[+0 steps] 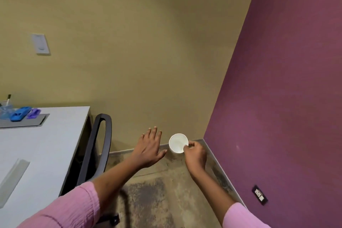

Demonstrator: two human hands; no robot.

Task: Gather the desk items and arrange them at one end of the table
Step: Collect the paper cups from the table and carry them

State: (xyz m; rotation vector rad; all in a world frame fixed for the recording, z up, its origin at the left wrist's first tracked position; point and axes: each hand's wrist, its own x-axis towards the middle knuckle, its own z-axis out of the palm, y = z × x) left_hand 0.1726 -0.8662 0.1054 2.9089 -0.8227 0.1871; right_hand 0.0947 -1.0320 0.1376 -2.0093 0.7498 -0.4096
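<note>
Off the table's (55,135) right end, out over the floor near the corner of the walls, the right hand (195,154) pinches a white paper cup (178,143) by its rim, thumb and fingertips curled onto the edge nearest the wrist, mouth facing up. Just left of the cup and apart from it, the left hand (149,149) hangs with fingers straight and spread, holding nothing. Back on the table's far end lie a blue item (19,114) and a purple item (33,113) on a grey tray (24,122).

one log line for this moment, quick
right hand: pinches white cup rim, over floor | left hand: open, empty | blue item, purple item: on table
</note>
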